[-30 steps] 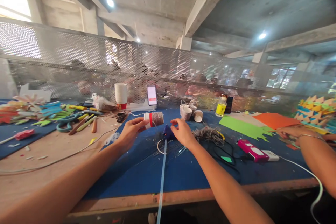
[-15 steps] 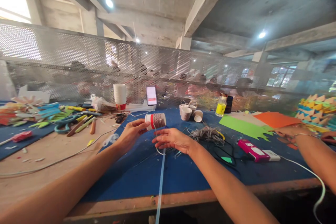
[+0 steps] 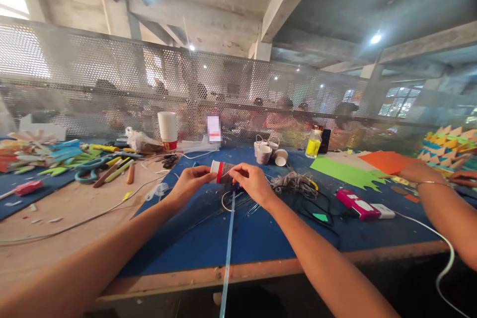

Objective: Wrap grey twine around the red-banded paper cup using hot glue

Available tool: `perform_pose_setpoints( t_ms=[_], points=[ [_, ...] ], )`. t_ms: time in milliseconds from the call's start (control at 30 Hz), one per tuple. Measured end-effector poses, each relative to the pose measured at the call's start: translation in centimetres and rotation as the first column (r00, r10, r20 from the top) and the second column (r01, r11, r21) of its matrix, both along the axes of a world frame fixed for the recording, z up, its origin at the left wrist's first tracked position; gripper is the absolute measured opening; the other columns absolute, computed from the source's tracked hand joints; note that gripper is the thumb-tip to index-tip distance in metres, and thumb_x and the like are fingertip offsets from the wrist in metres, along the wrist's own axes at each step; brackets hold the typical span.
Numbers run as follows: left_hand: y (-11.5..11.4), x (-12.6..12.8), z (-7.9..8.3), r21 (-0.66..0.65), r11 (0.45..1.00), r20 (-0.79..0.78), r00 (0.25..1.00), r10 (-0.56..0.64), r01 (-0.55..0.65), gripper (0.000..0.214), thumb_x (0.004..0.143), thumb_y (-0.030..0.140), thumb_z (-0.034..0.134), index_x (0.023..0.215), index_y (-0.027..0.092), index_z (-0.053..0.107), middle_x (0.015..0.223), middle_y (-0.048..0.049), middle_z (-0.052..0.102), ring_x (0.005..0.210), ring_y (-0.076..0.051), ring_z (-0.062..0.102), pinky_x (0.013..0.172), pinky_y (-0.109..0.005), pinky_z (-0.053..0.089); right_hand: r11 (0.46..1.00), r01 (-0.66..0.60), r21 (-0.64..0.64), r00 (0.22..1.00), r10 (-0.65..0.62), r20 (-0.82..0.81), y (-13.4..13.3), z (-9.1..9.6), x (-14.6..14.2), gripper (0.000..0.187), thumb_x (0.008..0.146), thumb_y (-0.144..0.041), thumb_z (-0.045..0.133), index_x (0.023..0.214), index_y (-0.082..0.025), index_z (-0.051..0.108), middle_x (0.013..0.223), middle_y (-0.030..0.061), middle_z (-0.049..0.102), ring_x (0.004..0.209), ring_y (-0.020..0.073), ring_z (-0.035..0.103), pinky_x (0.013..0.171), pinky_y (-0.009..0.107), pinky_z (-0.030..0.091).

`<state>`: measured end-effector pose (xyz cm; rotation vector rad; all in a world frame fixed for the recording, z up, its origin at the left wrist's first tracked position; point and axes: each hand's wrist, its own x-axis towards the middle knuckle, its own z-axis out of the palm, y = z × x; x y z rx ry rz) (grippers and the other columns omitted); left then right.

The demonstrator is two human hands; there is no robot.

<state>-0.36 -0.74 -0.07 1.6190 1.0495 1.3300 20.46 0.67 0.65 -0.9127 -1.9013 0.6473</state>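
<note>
Since the earlier frame the right hand (image 3: pixel 255 185) has come up from just below the paper cup (image 3: pixel 215 168) to its wound end, its loosely spread fingers now drawn together; the left hand (image 3: pixel 191 183) has kept its grip.

Going left to right: well to the left of both hands, scissors (image 3: pixel 86 171) lie on the worktop (image 3: pixel 93 208), and a stack of cups (image 3: pixel 167 128) stands beyond the left hand. That hand pinches the cup by its bare end, holding it sideways above the worktop, between the two hands. The right hand's thumb and fingertips are narrowed, seemingly on the cord (image 3: pixel 225 175) around the cup's other end. Just below the cup, a blue tool (image 3: pixel 235 187) shows partly, a translucent strip (image 3: pixel 228 246) running from it toward the person.

Beyond the right hand are small cord-covered cups (image 3: pixel 264 154); just right of it, a tangle of cord (image 3: pixel 292 182).

I judge that both hands now share the cup, one steadying, the other guiding the cord.
</note>
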Motion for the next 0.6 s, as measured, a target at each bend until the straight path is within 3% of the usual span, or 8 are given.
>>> perform_pose_setpoints(
  t_ms=[233,600],
  points=[
    [-0.45,0.36,0.21,-0.030,0.998,-0.006,0.999,-0.054,0.054,0.020,0.073,0.037,0.071,0.079,0.018,0.076,0.078,-0.0038,0.072,0.072,-0.019,0.062,0.070,-0.028,0.043,0.975,0.098,0.202,0.993,-0.111,0.050,0.03,0.06,0.02,0.024,0.091,-0.038,0.053,0.089,-0.020,0.069,0.085,0.0021,0.069,0.076,0.0137,0.062,0.075,0.024,0.046],
    [-0.45,0.35,-0.03,-0.054,0.990,-0.055,0.989,-0.134,0.131,0.022,0.073,0.040,0.071,0.072,0.018,0.073,0.070,-0.0023,0.068,0.065,-0.018,0.057,0.065,-0.027,0.041,0.930,0.174,0.324,0.982,-0.190,0.020,-0.40,0.69,0.14,0.021,0.091,-0.033,0.053,0.086,-0.020,0.068,0.085,0.0030,0.065,0.076,0.0140,0.058,0.077,0.025,0.047]
  ],
)
